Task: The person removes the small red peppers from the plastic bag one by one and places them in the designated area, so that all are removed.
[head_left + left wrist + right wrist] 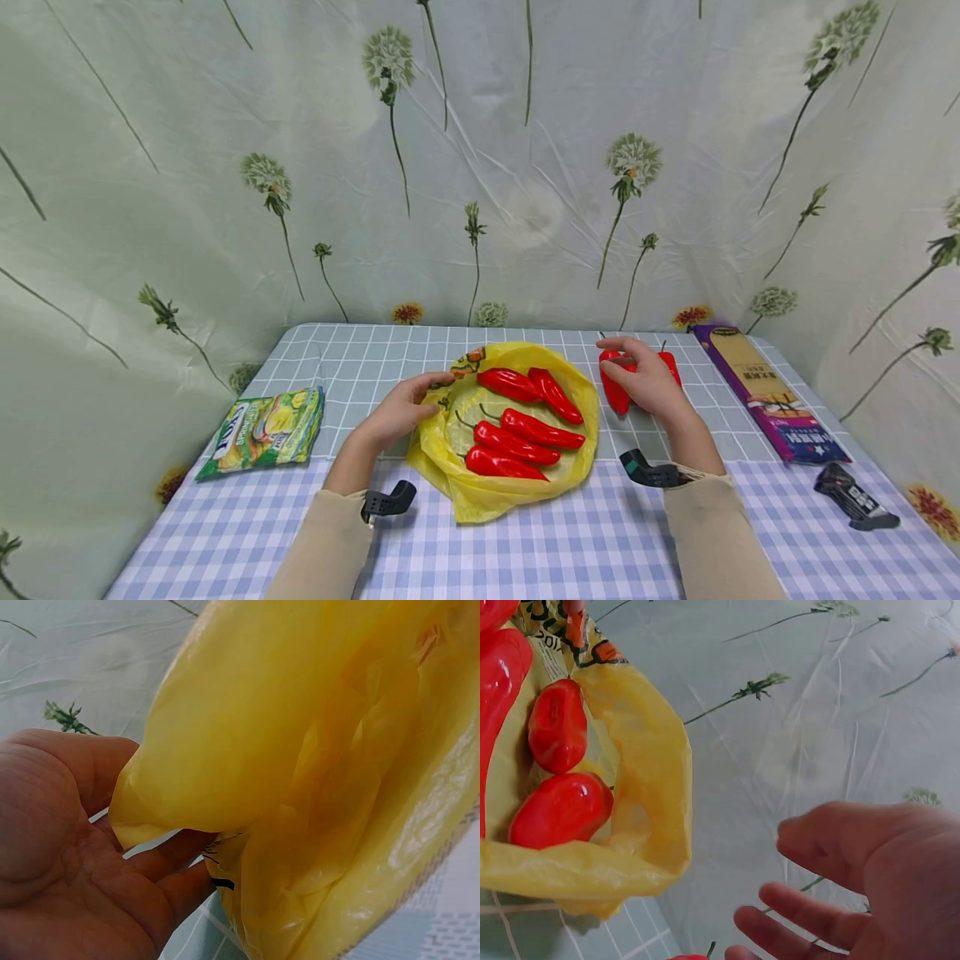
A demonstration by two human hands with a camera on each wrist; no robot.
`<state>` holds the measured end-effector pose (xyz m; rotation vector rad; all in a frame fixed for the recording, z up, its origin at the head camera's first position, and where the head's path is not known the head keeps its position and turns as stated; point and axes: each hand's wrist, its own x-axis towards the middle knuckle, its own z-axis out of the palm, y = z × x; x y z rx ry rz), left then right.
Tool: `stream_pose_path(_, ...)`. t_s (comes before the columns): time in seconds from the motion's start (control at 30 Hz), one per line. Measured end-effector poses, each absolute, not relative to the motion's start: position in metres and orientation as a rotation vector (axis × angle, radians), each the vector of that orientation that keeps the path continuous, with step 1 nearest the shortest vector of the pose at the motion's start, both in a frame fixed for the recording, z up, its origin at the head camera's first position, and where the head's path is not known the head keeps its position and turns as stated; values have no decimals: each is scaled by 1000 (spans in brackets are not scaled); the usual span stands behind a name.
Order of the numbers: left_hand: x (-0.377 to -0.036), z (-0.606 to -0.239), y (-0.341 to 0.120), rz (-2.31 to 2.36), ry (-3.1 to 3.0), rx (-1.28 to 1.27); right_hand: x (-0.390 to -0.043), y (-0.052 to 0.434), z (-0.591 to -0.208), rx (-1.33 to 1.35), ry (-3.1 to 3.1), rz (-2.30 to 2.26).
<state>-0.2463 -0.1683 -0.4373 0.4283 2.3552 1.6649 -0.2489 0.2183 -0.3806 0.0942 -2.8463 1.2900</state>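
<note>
1. yellow bag [517, 492] lay open on the desk [375, 358], between the two hands, with five red peppers [525, 429] inside.
2. left hand [401, 410] sat at the bag's left rim, fingers curled on the plastic edge, gripping it.
3. two more loose peppers [617, 392] lay on the desk just right of the bag, directly under the right hand [645, 379].
4. right hand rested over them, fingers relaxed and spread, touching; wrist view showed no closed grip.
</note>
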Motion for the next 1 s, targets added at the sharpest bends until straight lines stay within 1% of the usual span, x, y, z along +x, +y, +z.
stream_pose_path(0.2,-248,-439,-169,1654,2358,450,-245,211,-379,222,-2841,1287)
stream_pose_path(0.47,-248,-439,-169,1658,2356,462,-244,201,-381,526,-2879,1328)
stream_pose_path(0.77,-249,-440,-171,1659,2352,462,-242,183,-385,668,-2957,1297)
stream_pose_path(1.0,-249,-440,-170,1650,2359,459,-239,172,-390,722,-3040,1348)
